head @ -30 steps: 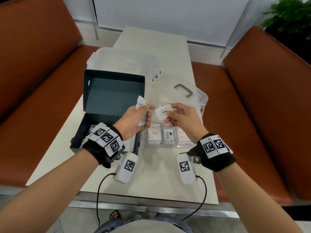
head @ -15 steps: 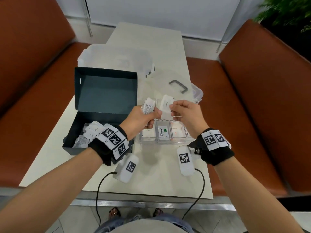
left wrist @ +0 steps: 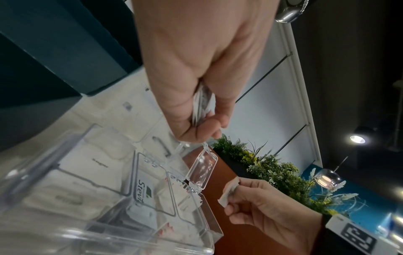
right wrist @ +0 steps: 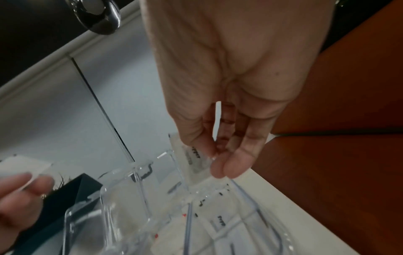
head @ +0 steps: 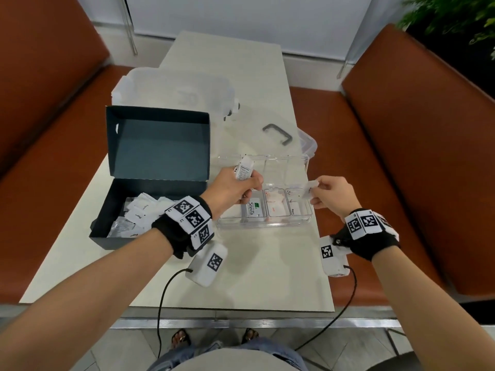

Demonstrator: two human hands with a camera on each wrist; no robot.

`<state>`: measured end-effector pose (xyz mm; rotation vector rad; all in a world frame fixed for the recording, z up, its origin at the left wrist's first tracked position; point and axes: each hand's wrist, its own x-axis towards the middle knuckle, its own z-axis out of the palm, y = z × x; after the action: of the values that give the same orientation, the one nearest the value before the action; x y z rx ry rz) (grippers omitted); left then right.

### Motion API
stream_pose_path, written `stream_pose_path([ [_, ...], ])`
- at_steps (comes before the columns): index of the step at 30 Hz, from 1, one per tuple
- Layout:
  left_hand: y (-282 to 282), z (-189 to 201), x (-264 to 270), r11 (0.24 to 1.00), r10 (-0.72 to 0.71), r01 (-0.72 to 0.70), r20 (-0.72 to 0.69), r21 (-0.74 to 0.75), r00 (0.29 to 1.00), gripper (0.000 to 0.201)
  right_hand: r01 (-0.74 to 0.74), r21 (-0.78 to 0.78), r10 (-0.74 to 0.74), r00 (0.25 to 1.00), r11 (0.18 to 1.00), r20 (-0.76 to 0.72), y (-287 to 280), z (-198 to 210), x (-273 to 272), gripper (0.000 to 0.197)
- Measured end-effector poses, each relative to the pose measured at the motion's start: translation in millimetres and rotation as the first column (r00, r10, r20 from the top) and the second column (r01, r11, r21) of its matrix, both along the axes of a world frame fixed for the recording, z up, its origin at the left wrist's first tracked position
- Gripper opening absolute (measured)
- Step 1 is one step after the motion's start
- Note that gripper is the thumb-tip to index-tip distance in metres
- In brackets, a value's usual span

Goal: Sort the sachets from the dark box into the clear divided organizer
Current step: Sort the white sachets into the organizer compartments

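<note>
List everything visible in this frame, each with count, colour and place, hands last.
Dark cardboard box: one, lid open, table left; loose white sachets inside.
Clear divided organizer: one, table centre; green-logo Stevia sachet and other white sachets in its compartments.
Frosted plastic container: one, behind box.
Clear lid with grey handle: one, behind organizer.
Beige table: one.
Brown benches: both sides.
Left hand: grips a white printed sachet.
Right hand: pinches a small white sachet.

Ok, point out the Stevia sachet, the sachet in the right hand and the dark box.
Stevia sachet (head: 253,208): head view, its printed face.
Sachet in the right hand (head: 308,190): head view, its exposed white corner.
Dark box (head: 158,151): head view, inside of its raised lid.
</note>
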<state>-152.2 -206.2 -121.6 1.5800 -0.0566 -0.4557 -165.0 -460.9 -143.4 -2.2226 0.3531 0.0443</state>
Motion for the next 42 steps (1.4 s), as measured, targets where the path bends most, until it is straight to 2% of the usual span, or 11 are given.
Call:
stream_pose_path([
  [5, -13, -4, -1, 0.976, -0.179, 0.176, 0.013, 0.128, 0.984, 0.008, -0.056, -0.042, 0.057, 0.998, 0.998, 0.025, 4, -10, -6, 0.012],
  [7, -20, -7, -7, 0.864, -0.4, 0.362, 0.041, 0.351, 0.916, 0.017, -0.063, -0.048, 0.065, 0.997, 0.997, 0.043, 4, -12, -6, 0.011],
  [9, -32, -12, -13, 0.669, -0.611, 0.467, 0.069, 0.578, 0.789, 0.028, -0.041, -0.01, 0.042, 0.998, 0.999, 0.053, 3, -13, -4, 0.005],
  [12, -53, -17, -18, 0.526, -0.708, 0.474, 0.055, 0.706, 0.705, 0.043, -0.015, 0.121, 0.008, 0.999, 0.993, 0.053, 2, -12, -4, 0.008],
  [15, -68, -21, -16, 0.602, -0.642, 0.389, 0.133, 0.697, 0.755, 0.035, -0.034, 0.122, 0.03, 0.999, 0.992, 0.03, 1, -12, -4, 0.016],
  [18, -77, -24, -10, 0.76, -0.429, 0.206, 0.237, 0.616, 0.872, 0.033, -0.106, 0.053, 0.108, 0.994, 0.993, -0.028, 0, -10, -2, 0.017],
  [20, -81, -24, -5, 0.807, -0.291, 0.089, 0.262, 0.584, 0.92, 0.038, -0.158, 0.057, 0.162, 0.984, 0.986, -0.068, 0, -8, -2, 0.02],
  [24, -87, -21, 4, 0.824, -0.234, 0.067, 0.231, 0.562, 0.944, 0.031, -0.175, 0.045, 0.179, 0.977, 0.984, -0.117, -4, -6, 2, 0.025],
  [29, -86, -23, 11, 0.84, -0.145, 0.014, 0.2, 0.543, 0.969, 0.028, -0.298, -0.288, 0.225, 0.939, 0.91, -0.261, -2, -5, 9, 0.018],
  [36, -72, -27, 12, 0.839, -0.127, -0.008, 0.21, 0.545, 0.969, 0.022, -0.342, -0.47, 0.211, 0.927, 0.814, -0.309, 21, -2, 12, 0.025],
  [42, -64, -29, 12, 0.848, -0.135, -0.008, 0.23, 0.529, 0.964, 0.021, -0.421, -0.507, 0.226, 0.887, 0.752, -0.402, 28, 0, 11, 0.021],
])
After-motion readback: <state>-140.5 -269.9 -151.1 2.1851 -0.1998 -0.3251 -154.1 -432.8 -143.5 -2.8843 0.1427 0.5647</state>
